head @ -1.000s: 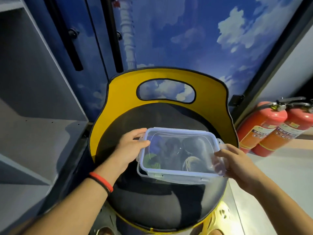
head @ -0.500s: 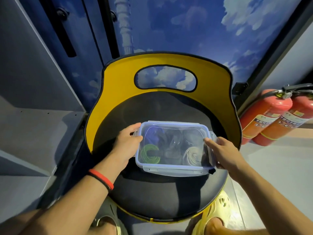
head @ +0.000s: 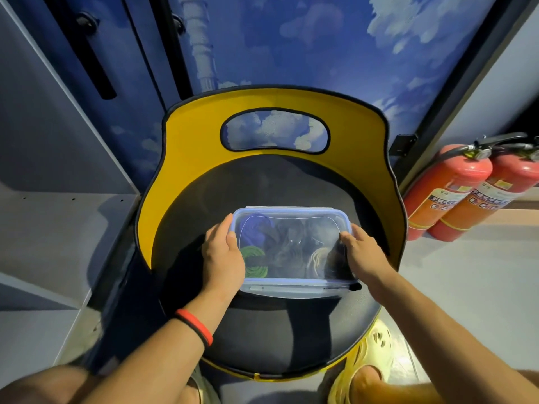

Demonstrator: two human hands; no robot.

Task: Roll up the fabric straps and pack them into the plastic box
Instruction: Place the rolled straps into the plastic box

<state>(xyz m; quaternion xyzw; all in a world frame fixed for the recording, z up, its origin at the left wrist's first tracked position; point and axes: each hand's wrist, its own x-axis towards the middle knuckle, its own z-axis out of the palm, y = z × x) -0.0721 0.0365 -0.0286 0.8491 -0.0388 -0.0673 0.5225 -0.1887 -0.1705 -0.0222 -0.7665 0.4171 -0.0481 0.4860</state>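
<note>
Sitting a little below the middle of the frame, the plastic box (head: pixel 294 288) rests flat on the black seat (head: pixel 262 330) of a yellow-backed chair (head: pixel 198 147). Its long axis runs left to right across the picture. The clear lid (head: pixel 291 225) lies on top. Through it show the rolled straps: a green roll (head: pixel 253 260) at the lower left, a blue roll (head: pixel 250 228) above it, dark rolls (head: pixel 285 243) in the middle and a cream roll (head: pixel 319 258) at the lower right.

Each hand takes one short end. The left hand (head: pixel 223 255) grips the left end, thumb along the lid's rim and fingers bent down over the outer wall. The right hand (head: pixel 361 255) grips the right end in the same way, one fingertip on the rim and the others wrapped over the side. Neither hand is nearer than the other; the box lies squarely between them.

Packing looks finished, and the step in hand is probably pressing the end clips shut. That calls for downward and inward pressure at both ends together, so the lid does not tip. A small dark bit (head: pixel 354 286) sticks out at the lower right corner; I cannot tell whether it is a strap end or a clip. Two red fire extinguishers (head: pixel 446 193) stand at the right of the frame.
</note>
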